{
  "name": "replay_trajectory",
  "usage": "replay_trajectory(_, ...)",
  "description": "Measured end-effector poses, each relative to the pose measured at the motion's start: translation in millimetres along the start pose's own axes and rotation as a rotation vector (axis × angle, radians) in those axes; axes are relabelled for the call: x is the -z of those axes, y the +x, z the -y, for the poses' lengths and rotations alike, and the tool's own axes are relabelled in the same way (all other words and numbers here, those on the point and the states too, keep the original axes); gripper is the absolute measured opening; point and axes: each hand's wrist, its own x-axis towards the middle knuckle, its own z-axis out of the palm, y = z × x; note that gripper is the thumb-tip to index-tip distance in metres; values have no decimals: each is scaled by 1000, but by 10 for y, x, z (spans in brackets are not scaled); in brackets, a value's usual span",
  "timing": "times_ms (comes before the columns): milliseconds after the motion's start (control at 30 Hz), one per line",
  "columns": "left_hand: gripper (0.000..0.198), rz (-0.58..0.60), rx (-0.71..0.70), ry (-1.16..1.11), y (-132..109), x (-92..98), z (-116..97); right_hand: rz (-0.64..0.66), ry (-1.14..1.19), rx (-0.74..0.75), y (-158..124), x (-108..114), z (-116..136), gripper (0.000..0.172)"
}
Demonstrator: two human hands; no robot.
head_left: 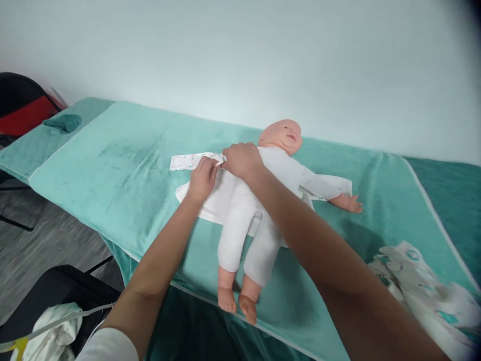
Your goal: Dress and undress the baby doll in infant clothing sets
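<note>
both forearms bare, l. hand & r. hand bare too, white sleeve on l. upper arm.

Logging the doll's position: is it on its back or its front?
On its back: the doll lies face up on the teal towel, chest upward; the left hand pinches patterned cloth beside it.

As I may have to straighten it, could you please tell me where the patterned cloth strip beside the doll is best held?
Pinch its free outer end, coming from the picture's left. The patterned cloth strip lies flat on the towel, pointing away from the doll, and the left hand and right hand crowd its inner end.
</note>
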Motion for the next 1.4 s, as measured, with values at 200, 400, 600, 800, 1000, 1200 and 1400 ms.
replay_trajectory(200, 31, 95, -41, 178, -65, -72, -91, -56, 6, -61, 23, -36, 37, 29)
replay_trajectory(400, 29, 88, 7, 197, -91, -90, -164, -125, 80, -38, -107, 4, 65, 32)
replay_trajectory(600, 27, 108, 148, 171, -76, -118, -135, -587, 419, -290, -820, -95, -275, 40)
replay_trajectory(800, 26, 105, 141, 144, -53, -99, -149, -395, 512, -864, -1295, -287, -762, 49)
replay_trajectory(1000, 25, 16, 203, -31, -42, -48, -212, -360, 571, -795, -1335, -418, -770, 63)
replay_trajectory(1200, 13, -37, 331, -194, 203, -28, -364, -442, 768, -712, -1279, -507, -746, 66)
replay_trajectory(1400, 11, -8, 304, -235, 645, -33, -580, -441, 923, -577, -1252, -454, -431, 73)
